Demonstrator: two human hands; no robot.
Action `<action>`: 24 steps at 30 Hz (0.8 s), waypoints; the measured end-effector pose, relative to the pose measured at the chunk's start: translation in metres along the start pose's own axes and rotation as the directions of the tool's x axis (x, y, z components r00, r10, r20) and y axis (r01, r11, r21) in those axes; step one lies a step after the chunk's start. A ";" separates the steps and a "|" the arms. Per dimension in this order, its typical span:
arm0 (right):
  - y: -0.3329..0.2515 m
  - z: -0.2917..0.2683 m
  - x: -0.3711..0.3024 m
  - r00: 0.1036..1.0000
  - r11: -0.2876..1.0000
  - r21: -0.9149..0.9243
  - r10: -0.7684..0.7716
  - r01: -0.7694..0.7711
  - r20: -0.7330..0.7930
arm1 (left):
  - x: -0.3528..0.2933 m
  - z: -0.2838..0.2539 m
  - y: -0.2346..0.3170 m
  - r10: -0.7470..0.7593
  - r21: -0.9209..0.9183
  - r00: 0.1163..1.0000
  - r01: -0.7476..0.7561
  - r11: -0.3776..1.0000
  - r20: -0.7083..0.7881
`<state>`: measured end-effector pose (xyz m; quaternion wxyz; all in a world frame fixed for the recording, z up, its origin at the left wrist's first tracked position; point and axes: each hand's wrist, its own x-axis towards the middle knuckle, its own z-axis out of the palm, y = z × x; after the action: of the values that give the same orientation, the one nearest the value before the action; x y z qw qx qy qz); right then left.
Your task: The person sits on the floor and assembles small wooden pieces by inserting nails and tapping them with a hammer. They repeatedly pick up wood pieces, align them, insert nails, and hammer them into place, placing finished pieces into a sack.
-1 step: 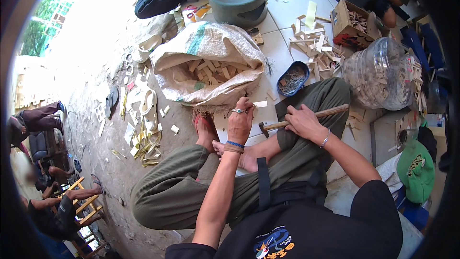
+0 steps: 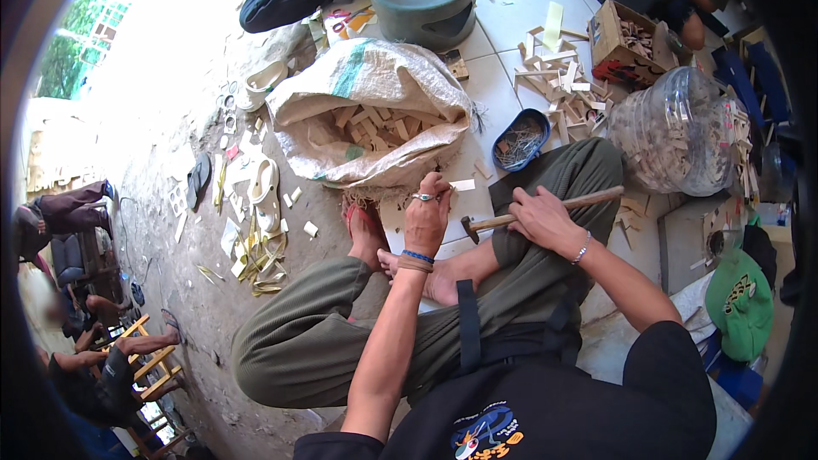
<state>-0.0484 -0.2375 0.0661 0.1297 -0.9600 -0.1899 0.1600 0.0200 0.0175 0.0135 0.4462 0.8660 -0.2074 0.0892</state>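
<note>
Between the woven sack (image 2: 400,60) and the crossed legs (image 2: 298,324), left hand (image 2: 427,213) was closed, thumb and fingers pinching what looked like a short pale wood strip (image 2: 463,186) jutting rightward. Right hand (image 2: 544,220) gripped the hammer (image 2: 494,222) mid-handle, head pointing left, near the bare foot (image 2: 445,284). Blue dish (image 2: 498,156) of nails (image 2: 521,138) sat between sack and right knee (image 2: 596,158). Judged best handling: steady pinch, fingertips clear of the hammer face, grip farther back for a controlled swing, strip backed by something firm, foot out of line.
</note>
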 end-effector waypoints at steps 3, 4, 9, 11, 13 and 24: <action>0.000 -0.030 -0.020 0.995 0.989 0.128 0.063 -0.073 0.076 | -0.001 0.001 0.000 -0.005 0.004 1.000 0.005 1.000 0.000; 0.001 -0.041 -0.026 0.993 0.983 0.168 0.061 -0.076 0.098 | -0.002 0.001 0.000 -0.009 0.006 1.000 0.009 1.000 0.004; -0.008 -0.070 -0.040 0.993 0.893 0.439 0.118 -0.097 -0.022 | -0.003 0.002 0.001 -0.029 0.031 0.999 0.028 0.999 0.035; -0.019 -0.062 -0.038 0.959 0.880 0.474 0.164 -0.035 -0.233 | -0.004 0.002 0.002 -0.067 0.028 0.996 0.066 0.997 0.050; -0.030 -0.047 -0.030 0.865 0.910 0.412 0.169 0.048 -0.473 | -0.004 0.001 0.002 -0.106 0.021 0.993 0.105 0.994 0.059; -0.046 -0.034 -0.022 0.932 0.987 0.150 0.098 -0.048 -0.349 | -0.006 0.006 0.003 -0.166 -0.045 0.985 0.168 0.985 0.041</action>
<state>-0.0705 -0.2120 0.1168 0.2225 -0.9680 -0.1157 0.0015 0.0134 0.0128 0.0105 0.4691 0.8707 -0.1445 0.0305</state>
